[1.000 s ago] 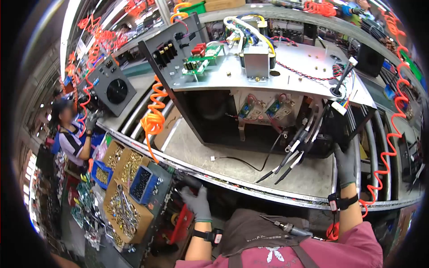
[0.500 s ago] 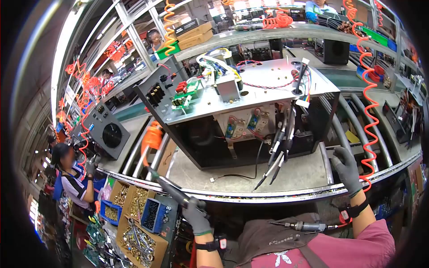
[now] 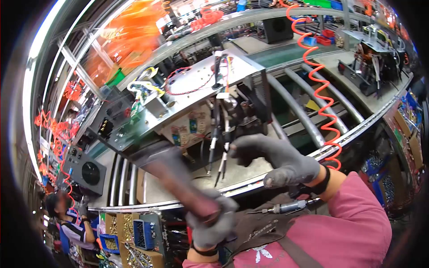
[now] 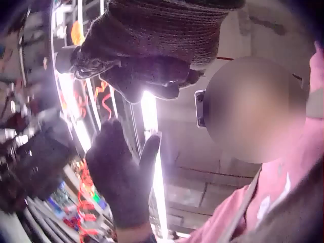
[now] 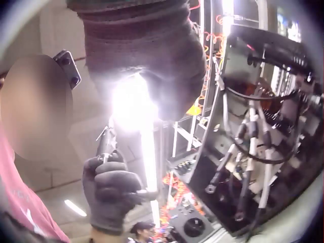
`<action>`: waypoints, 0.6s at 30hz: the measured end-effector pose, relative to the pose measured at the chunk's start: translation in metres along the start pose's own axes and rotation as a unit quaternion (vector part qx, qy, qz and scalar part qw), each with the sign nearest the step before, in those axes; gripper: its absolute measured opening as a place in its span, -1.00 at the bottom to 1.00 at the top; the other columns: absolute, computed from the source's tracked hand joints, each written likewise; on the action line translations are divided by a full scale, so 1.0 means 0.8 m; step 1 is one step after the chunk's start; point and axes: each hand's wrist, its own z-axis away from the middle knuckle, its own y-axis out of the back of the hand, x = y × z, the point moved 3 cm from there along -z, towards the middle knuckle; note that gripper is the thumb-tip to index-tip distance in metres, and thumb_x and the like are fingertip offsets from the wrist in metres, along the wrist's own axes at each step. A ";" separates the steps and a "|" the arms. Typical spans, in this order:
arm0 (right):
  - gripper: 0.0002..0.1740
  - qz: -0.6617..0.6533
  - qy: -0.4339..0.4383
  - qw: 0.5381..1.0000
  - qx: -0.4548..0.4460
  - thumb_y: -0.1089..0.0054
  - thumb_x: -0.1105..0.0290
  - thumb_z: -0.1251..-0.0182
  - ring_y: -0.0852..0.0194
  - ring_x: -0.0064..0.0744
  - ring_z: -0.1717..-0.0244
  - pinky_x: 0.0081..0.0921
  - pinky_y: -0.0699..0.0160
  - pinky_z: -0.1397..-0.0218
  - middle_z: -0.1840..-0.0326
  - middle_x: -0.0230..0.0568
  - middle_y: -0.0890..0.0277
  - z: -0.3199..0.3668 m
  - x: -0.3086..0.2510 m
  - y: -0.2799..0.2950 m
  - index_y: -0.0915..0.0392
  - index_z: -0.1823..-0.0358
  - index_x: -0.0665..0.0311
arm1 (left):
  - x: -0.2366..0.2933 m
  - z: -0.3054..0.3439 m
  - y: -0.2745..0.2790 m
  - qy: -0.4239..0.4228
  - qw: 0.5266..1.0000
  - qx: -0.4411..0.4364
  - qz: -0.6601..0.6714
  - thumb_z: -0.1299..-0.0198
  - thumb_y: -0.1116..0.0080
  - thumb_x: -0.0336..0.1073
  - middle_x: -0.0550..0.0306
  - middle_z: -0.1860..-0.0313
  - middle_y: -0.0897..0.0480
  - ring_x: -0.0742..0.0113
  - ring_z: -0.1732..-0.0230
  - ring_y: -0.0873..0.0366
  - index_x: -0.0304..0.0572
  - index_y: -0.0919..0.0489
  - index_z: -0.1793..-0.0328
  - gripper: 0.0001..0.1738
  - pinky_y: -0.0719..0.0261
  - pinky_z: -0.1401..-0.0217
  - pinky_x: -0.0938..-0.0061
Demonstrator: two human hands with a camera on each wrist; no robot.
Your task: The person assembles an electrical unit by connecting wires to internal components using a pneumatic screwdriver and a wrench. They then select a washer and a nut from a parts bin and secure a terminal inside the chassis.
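My gloved left hand (image 3: 210,228) grips a long dark air tool (image 3: 178,178), motion-blurred in the head view and slanting up toward the machine. The right wrist view shows the left fingers curled round the tool (image 5: 107,144), a thin metal lever at its side. My gloved right hand (image 3: 283,164) hovers before the machine's front, thumb spread from the fingers, holding nothing. Behind it stands a black metal cabinet with a silver top plate (image 3: 196,87). Black-and-white cables (image 3: 225,134) with ring terminals hang from its front. A second air screwdriver (image 3: 286,207) lies across my lap.
A red coiled hose (image 3: 319,94) hangs to the right over the conveyor rollers (image 3: 295,109). Screw bins (image 3: 143,234) stand at lower left, near another worker (image 3: 78,228). A grey unit with a round fan (image 3: 85,172) sits further left. An orange blur (image 3: 129,38) crosses the upper left.
My left hand has taken hold of the air tool and brought it toward my body. The right hand has left the cabinet's right side and moved left. My view has swung right.
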 end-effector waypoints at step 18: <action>-0.45 0.376 0.106 0.892 0.226 -0.49 0.44 0.10 -0.43 -0.44 0.31 -0.56 -0.43 0.26 0.27 -0.28 -0.40 0.044 0.035 0.068 -0.36 0.08 0.21 | -0.144 -0.077 -0.146 0.420 0.806 -0.237 0.343 -0.13 -0.29 -0.21 0.17 -0.17 -0.43 0.42 -0.19 -0.38 -0.08 -0.38 -0.24 -0.45 -0.36 -0.24 0.45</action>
